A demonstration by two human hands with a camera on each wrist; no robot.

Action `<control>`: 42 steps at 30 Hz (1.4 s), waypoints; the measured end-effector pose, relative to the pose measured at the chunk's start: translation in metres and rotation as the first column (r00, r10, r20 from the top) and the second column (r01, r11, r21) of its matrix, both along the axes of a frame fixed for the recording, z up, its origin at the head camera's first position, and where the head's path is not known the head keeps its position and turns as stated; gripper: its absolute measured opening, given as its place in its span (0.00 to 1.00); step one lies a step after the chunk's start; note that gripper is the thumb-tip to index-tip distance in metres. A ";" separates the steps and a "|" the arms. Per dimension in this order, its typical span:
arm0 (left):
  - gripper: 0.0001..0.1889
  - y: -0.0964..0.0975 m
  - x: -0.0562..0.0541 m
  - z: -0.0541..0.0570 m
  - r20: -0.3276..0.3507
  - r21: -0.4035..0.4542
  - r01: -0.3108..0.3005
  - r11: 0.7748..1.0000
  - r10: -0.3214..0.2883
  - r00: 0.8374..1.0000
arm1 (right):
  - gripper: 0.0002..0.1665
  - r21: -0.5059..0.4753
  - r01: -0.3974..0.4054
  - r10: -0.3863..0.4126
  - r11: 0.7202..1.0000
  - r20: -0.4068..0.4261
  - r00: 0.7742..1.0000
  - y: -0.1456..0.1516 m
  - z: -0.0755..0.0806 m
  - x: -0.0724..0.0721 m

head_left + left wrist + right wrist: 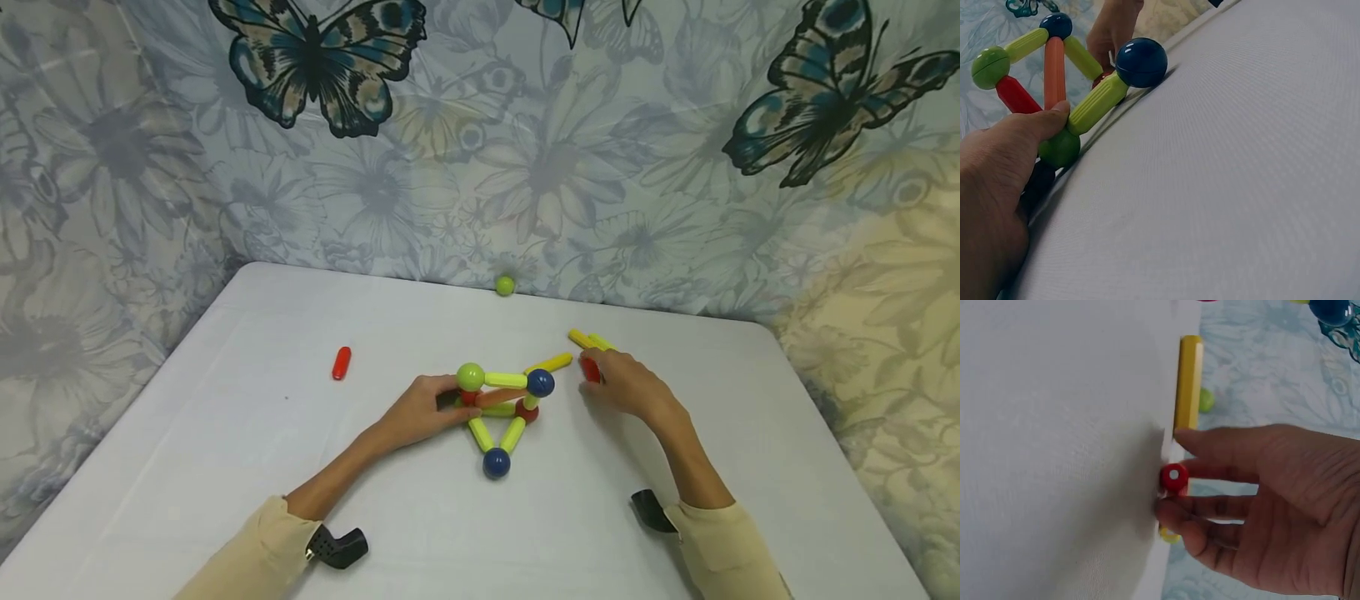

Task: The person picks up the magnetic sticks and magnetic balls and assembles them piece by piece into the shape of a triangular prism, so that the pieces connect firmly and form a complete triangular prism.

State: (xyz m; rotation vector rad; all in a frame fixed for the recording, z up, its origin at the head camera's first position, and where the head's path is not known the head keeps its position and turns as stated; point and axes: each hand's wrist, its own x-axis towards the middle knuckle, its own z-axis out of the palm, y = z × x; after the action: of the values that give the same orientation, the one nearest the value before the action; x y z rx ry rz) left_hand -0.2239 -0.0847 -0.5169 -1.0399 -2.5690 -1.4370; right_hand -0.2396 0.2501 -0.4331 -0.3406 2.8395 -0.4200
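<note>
My left hand point(420, 410) grips a ball-and-stick frame of magnetic rods and balls, its thumb pressed on an orange rod point(1054, 72) near a green ball point(1060, 149). Lime rods point(506, 380) join a light-green ball point(470, 377) and blue balls point(540, 383); a red ball point(527, 411) sits at one corner. Over on the right, my right hand point(626, 383) reaches down to a red rod point(1174, 477) on the table. Its fingers are around the rod's end, while the thumb stands a little apart from it.
A loose red rod point(341, 363) lies left on the white table point(225, 433). One yellow rod point(551, 363) lies between the frame and my right hand; yellow rods point(581, 338) lie beyond that hand. At the back edge, a green ball point(505, 286) rests against the patterned cloth point(420, 217).
</note>
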 end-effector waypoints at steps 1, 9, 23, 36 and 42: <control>0.18 0.000 0.000 0.000 0.001 -0.001 0.001 1.000 -0.001 1.000 | 0.21 0.001 -0.005 0.005 1.000 -0.003 1.000 -0.001 -0.001 0.000; 0.18 -0.001 -0.001 0.001 0.023 -0.009 0.006 1.000 -0.006 1.000 | 0.08 -0.032 -0.088 0.088 0.996 -0.012 0.996 0.004 0.012 0.009; 0.17 -0.001 0.000 0.002 0.029 0.001 -0.005 1.000 0.005 1.000 | 0.18 -0.531 -0.308 0.326 0.789 -0.064 0.943 -0.024 0.075 0.051; 0.15 0.000 -0.001 0.001 0.042 0.015 0.019 1.000 -0.020 0.999 | 0.13 -0.523 -0.439 0.527 0.731 0.023 0.849 -0.083 0.026 0.060; 0.15 -0.001 -0.001 0.001 0.031 0.017 0.016 1.000 -0.017 0.999 | 0.15 -0.451 -0.452 0.536 0.769 0.071 0.841 -0.091 0.018 0.057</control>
State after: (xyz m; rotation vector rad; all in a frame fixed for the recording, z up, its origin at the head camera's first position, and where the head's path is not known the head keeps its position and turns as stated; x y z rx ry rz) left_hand -0.2245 -0.0857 -0.5157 -1.0471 -2.5711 -1.4872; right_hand -0.1822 0.1589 -0.4154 -1.0455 2.3094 -0.8859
